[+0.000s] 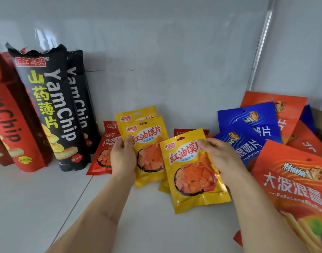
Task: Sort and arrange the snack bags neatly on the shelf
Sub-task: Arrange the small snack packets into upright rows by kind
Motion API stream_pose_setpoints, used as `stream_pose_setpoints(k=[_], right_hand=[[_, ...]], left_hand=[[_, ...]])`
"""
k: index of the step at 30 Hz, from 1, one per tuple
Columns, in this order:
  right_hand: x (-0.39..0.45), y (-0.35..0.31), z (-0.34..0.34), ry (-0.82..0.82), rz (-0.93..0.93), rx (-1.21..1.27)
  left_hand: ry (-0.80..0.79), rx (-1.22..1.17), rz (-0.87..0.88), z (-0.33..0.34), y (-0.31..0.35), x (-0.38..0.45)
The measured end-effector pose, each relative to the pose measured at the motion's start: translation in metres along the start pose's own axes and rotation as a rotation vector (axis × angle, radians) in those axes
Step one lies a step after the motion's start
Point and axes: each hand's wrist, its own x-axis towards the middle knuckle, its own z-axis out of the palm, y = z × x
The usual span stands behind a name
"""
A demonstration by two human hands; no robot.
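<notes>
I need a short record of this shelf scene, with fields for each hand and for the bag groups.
left hand: grips the rear yellow bag
right hand: grips the front yellow bag
black YamChip bags: upright, far left
small red bags: behind the left hand
blue bags: right, overlapping
large orange bags: right, lying overlapped
shelf: white

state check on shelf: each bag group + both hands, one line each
left hand: grips upright yellow bag by its left edge
right hand: holds front yellow bag, tilted
black YamChip bags: standing, leaning left
red YamChip bag: standing, leaning
small red bags: propped behind yellow ones
blue bags: overlapping, unsorted
orange bags: overlapping, unsorted
</notes>
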Motion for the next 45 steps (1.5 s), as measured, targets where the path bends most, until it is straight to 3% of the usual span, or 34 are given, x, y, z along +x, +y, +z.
stream_pose_setpoints(k=[9, 19, 24, 31, 35, 43, 45], right_hand=[[-0.001, 0.003, 0.042, 0.048, -0.117, -0.115], [-0.002, 0.004, 0.053, 0.065, -0.097, -0.226], [-0.004, -0.004, 0.025, 0.132, -0.060, -0.740], [-0.008, -0.007, -0.002, 0.139, 0.112, -0.995], [-0.007, -0.006, -0.008, 0.137, 0.160, -0.962], [-0.004, -0.005, 0.003, 0.310, 0.099, -0.337], [-0.003, -0.002, 0.003, 0.292, 0.112, -0.392]], left_hand=[[-0.183, -0.244, -0.216, 0.013, -0.003, -0.017], [-0.287, -0.149, -0.152, 0.015, -0.004, -0.018], [-0.195, -0.143, -0.120, 0.005, -0.002, -0.002], [-0.178, -0.128, -0.110, 0.005, -0.005, 0.002], [-0.177, -0.114, -0.103, 0.006, -0.007, 0.003], [-0.161, -0.108, -0.099, 0.007, -0.010, 0.002], [-0.158, -0.114, -0.104, 0.007, -0.009, 0.002]])
